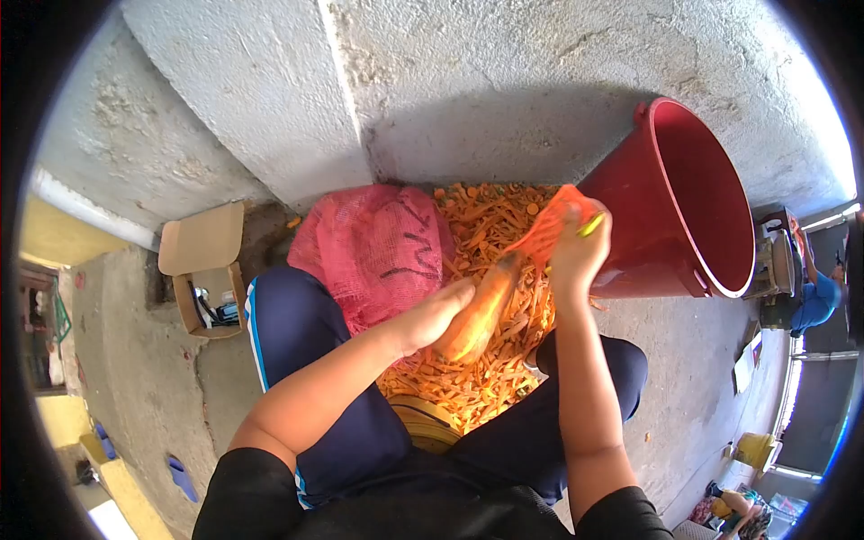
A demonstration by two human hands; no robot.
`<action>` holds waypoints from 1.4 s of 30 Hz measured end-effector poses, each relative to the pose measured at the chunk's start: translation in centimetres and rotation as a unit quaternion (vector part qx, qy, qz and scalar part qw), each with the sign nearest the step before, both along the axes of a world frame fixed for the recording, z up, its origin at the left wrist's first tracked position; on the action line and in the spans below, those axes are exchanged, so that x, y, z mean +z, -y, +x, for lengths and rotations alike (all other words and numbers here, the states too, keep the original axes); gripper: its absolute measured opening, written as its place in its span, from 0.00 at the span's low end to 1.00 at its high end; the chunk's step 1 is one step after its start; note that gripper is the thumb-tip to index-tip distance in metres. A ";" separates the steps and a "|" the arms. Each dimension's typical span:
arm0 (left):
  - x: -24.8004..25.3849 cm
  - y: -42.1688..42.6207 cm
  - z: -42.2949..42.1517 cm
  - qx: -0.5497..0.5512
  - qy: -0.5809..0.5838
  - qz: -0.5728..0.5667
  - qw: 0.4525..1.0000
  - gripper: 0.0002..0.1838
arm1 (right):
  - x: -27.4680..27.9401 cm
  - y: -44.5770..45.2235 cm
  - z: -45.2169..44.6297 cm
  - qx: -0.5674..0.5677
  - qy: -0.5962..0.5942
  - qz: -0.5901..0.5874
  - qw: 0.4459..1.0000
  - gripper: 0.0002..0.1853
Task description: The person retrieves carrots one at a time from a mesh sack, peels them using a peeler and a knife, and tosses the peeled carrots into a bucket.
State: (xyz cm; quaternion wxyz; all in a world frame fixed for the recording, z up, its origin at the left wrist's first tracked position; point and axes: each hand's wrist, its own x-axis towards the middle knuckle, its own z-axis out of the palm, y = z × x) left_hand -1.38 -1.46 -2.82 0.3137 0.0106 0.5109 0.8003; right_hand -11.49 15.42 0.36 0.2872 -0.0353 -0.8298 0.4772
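Note:
My left hand grips a large, partly peeled carrot, its darker tip pointing up and to the right. Above that tip my right hand is closed around a peeler, of which only the yellow-green handle shows. A blurred orange strip spreads beside the right fingers, and the peeler's blade cannot be made out. Beneath both hands lies a thick heap of carrot peelings. A full pink mesh sack with black markings stands just left of the heap.
To the right a big red bucket leans, its mouth turned rightward. An open cardboard box with small items is on the left, near blue sandals. A concrete wall rises ahead. Other people are at far right.

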 end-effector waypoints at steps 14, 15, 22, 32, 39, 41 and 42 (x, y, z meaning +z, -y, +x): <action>-0.4 1.7 -1.3 0.036 0.202 0.181 0.962 0.20 | 2.6 1.7 3.5 0.132 -0.023 -0.166 0.977 0.10; -0.5 1.7 -1.4 0.030 0.191 0.206 0.959 0.19 | 2.2 2.2 4.0 0.150 -0.024 -0.150 0.977 0.11; 1.2 0.6 -1.1 0.091 0.229 0.132 0.960 0.21 | 1.1 4.8 6.6 0.222 0.079 -0.195 0.952 0.13; 0.8 0.1 -1.2 0.095 0.187 0.110 0.972 0.21 | 0.7 4.6 6.4 0.176 0.080 -0.107 0.975 0.10; -0.3 0.9 -0.2 0.029 0.008 -0.104 0.994 0.19 | -0.1 0.3 0.5 0.024 -0.019 -0.020 0.999 0.10; 0.0 0.8 0.4 -0.007 -0.009 -0.079 0.997 0.18 | 0.6 -1.8 -1.1 -0.105 0.001 0.005 0.994 0.10; 0.1 0.9 0.5 -0.024 -0.019 -0.068 0.997 0.18 | 0.1 -3.4 -2.0 -0.121 -0.013 -0.028 0.992 0.10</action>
